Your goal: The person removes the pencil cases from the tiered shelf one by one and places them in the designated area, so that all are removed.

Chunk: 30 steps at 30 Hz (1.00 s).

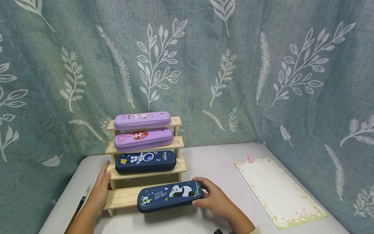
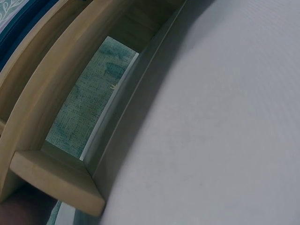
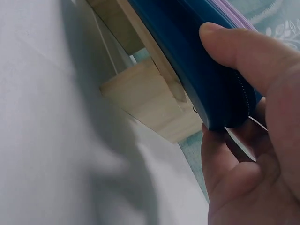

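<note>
Right hand (image 1: pixel 210 198) grips the panda case (image 1: pixel 170 195) by its right end, best kept level over the lowest shelf (image 1: pixel 124 197) while the straight-fingered left hand (image 1: pixel 100 191) rests against the rack (image 1: pixel 180 164).

The panda pencil case (image 1: pixel 167 205) is navy blue, printed with black-and-white pandas, green leaves and pale lettering. Dark navy also covers the space pencil case (image 1: pixel 146 167), patterned with an astronaut, a yellow ringed planet and white-rimmed blue disc. The girl-print pencil case (image 1: pixel 157 139) is purple with a reddish-orange-haired figure; the rabbit-print pencil case (image 1: pixel 122 122) is paler lilac. The stepped rack (image 1: pixel 122 197) is pale tan wood. White leaf sprigs pattern the grey-green curtain (image 1: pixel 193 84); the sheet of paper (image 1: pixel 280 188) is cream, bordered in green and pink florals.
</note>
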Tool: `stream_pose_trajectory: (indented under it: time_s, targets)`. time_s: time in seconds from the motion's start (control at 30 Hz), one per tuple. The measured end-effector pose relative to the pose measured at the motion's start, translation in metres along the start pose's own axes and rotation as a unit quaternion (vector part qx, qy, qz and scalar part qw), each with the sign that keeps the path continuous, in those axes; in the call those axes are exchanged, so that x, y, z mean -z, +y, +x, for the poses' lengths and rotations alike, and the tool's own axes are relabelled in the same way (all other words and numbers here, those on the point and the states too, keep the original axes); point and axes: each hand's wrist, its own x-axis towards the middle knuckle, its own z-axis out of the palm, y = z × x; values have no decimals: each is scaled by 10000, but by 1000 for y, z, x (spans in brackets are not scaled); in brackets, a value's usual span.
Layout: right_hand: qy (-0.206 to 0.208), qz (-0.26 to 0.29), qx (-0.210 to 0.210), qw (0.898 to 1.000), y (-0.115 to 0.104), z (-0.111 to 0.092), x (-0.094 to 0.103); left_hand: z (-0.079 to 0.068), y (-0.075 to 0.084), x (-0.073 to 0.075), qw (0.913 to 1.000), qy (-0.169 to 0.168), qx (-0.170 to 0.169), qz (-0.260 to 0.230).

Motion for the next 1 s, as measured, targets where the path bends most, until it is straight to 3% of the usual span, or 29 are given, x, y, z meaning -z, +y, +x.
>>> stream_pose_trajectory:
  time_s: [0.4,0.7,1.0]
  targets:
    - [-69,262,-82,9996,6,-12,25,1,0,0,9999,-12,93,78]
    - [136,193,-304,9993,7,-20,44,1,-1,0,9999,-4,93,74]
    - [74,145,-12,9999,13,-28,66,1,-1,0,9999,-2,104,66]
